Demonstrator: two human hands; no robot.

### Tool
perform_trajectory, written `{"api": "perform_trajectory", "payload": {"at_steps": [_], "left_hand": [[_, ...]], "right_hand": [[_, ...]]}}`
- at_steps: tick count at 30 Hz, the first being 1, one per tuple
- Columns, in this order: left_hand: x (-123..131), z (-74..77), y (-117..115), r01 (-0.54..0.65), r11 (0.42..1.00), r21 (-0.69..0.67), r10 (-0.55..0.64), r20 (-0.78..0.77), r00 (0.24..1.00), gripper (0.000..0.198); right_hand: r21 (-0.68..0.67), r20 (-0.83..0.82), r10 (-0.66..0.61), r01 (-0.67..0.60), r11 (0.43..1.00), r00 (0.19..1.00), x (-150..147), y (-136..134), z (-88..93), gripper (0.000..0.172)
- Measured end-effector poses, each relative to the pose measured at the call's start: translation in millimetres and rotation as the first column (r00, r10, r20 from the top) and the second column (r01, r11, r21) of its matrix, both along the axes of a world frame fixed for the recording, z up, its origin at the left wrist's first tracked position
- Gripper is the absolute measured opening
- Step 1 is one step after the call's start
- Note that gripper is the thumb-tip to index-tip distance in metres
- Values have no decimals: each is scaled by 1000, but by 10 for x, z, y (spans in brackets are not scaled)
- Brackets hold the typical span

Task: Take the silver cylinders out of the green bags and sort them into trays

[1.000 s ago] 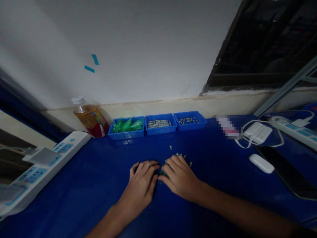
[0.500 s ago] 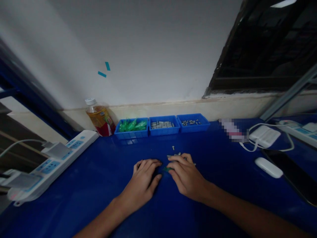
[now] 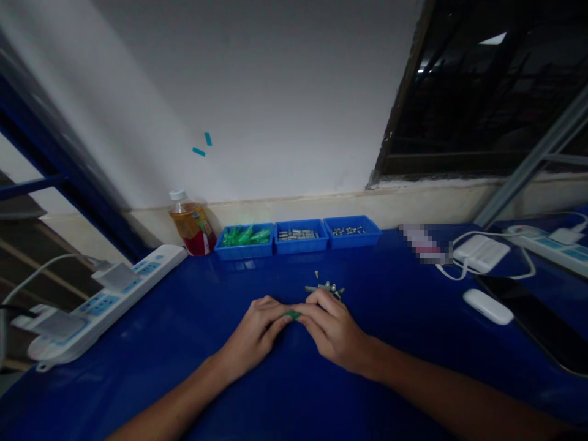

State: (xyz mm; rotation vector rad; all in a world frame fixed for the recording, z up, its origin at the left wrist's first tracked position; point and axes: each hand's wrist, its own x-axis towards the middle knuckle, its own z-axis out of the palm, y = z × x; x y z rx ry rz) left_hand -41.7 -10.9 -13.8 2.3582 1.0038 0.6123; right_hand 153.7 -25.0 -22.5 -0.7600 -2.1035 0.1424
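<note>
Above the blue tabletop my two hands meet. My left hand [image 3: 256, 332] and my right hand [image 3: 334, 329] both pinch a small green plastic bag [image 3: 293, 315], mostly hidden by the fingers. Just behind the right hand lies a small pile of metal pins and screws [image 3: 327, 286], partly covered by that hand. A single screw [image 3: 316, 274] stands apart, farther back. Along the wall sit three blue bins: one with green plastic bags [image 3: 245, 235], one with metal pins [image 3: 298, 234] and one with small screws [image 3: 348, 231].
A drink bottle [image 3: 193, 225] stands left of the bins. At the left lies a power strip [image 3: 108, 301] with plugs. To the right are a white charger [image 3: 481, 252] with cables, a white earphone case [image 3: 487, 306] and a black phone [image 3: 535, 324].
My left hand has closed from a loose curl onto the green bag. My right hand has shifted left with the bag, uncovering more of the metal pile. The camera view has shifted slightly.
</note>
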Motion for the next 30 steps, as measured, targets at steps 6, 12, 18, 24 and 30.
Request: {"api": "perform_trajectory", "payload": {"at_steps": [6,12,18,24,30], "left_hand": [[-4,-11,18,-1,1000,-27,3,59,998,27],[-23,-29,39,-72,967,-245,138,265,954,35],[-32,-17,57,11,910,-415,226,517,826,35],[81,-76,37,-189,945,-268,314,573,757,52],[96,15,-99,-196,907,373,109,242,964,16]], "right_hand": [[-10,-58,22,-23,1000,998,31,24,-52,18],[237,159,-105,65,969,982,71,7,16,20],[267,291,-84,4,964,953,114,-5,51,19],[-155,62,-35,44,987,997,128,26,44,14],[-341,-210,-58,-17,940,976,83,95,56,28]]}}
